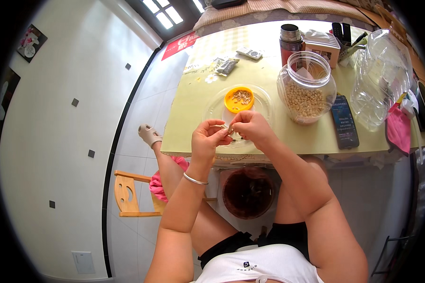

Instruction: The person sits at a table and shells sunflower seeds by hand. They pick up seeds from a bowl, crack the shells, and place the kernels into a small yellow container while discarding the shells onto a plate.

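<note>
Over the near edge of the table, my left hand (208, 135) and my right hand (251, 127) meet, fingertips pinched together. Something small and brownish sits between them, too small to name. Just beyond the fingers is a round yellow lid (227, 104) with small brown-and-pale kernels (241, 97) in it. The lid rests on a clear round plate (265, 104), whose near part my hands partly cover. A few dark bits lie on the plate below my fingers. To the right stands an open clear plastic jar (284, 85), partly filled with round beige nuts or beans (304, 100).
Right of the jar lie a phone (344, 123), a clear plastic bag (380, 75) and a pink cloth (398, 129). Behind it stand a thermos (290, 41) and a tissue box (323, 47). A remote (249, 53) and grey packet (227, 67) lie farther back. A dark bin (249, 193) stands between my legs.
</note>
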Available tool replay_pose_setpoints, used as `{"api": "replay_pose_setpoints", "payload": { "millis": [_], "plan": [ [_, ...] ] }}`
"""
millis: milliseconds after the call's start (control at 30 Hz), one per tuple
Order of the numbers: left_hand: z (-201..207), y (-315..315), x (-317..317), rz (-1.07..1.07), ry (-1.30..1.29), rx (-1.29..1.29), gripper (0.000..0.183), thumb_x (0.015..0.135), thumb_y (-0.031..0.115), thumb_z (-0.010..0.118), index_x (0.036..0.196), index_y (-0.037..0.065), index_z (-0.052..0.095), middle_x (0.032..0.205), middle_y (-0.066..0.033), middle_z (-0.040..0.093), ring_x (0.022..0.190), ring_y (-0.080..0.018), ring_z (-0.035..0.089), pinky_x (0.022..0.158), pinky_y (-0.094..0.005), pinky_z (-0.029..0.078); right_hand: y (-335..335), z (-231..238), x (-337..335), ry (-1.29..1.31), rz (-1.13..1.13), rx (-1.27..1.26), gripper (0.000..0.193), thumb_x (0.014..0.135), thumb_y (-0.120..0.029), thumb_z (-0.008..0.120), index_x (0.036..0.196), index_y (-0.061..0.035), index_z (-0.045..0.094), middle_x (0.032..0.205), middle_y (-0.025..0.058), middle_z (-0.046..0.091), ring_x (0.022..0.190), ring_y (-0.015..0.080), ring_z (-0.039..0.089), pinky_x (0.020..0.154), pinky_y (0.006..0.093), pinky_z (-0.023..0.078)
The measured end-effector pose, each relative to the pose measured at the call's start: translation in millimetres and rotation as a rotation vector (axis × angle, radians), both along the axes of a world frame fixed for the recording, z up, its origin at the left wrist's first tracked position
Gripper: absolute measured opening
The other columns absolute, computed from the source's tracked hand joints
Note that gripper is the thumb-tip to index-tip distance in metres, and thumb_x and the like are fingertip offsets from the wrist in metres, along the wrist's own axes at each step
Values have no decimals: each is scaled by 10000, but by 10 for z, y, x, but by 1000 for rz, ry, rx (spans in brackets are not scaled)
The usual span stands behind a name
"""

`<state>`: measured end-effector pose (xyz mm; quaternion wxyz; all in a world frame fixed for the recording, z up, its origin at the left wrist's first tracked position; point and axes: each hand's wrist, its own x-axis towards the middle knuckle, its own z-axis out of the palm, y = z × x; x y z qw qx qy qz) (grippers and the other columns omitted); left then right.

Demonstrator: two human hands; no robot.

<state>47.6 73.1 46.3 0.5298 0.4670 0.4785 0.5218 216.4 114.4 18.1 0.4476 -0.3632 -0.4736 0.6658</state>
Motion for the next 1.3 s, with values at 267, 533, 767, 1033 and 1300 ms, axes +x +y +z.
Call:
{"api": "replay_pose_setpoints", "payload": {
  "millis": [267, 533, 767, 1033, 1300],
  "plan": [
    [10, 110, -39, 112, 276, 190, 87, 921, 16, 609, 1003, -12, 613, 810, -94, 691, 612, -107, 626, 561, -230, 524, -148, 257, 121, -162, 441, 157, 70, 789, -85, 631, 802, -19, 649, 688, 33, 614, 619, 106, 592, 547, 245, 452],
    [-12, 845, 106, 156, 760, 427, 97, 868, 57, 677, 913, -25, 701, 677, -67, 685, 568, -87, 613, 514, -231, 468, -417, 233, -77, -731, 967, 510, 137, 796, -143, 673, 831, -11, 681, 694, 81, 677, 615, 184, 655, 594, 329, 514],
    [48, 899, 136, 107, 908, 354, 95, 810, 60, 708, 857, -22, 715, 689, -107, 697, 597, -140, 651, 568, -271, 493, -278, 382, 187, -740, 718, 489, 165, 817, -175, 681, 853, -14, 681, 711, 96, 683, 630, 176, 666, 604, 334, 517],
    [278, 167, 102, -139, 669, -1, 100, 821, 76, 711, 837, -22, 709, 654, -59, 674, 555, -76, 573, 530, -254, 470, 133, 177, 443, -450, -122, 262, 144, 857, -137, 637, 877, 2, 670, 760, 111, 675, 656, 201, 655, 621, 331, 511],
    [197, -264, -135, -411, 795, -131, 57, 820, 53, 739, 810, 0, 719, 670, -6, 651, 552, -57, 569, 502, -200, 444, 184, 44, 392, -679, -218, 309, 138, 855, -152, 627, 912, -47, 697, 844, 153, 697, 769, 312, 670, 701, 399, 523]
  ]
}}
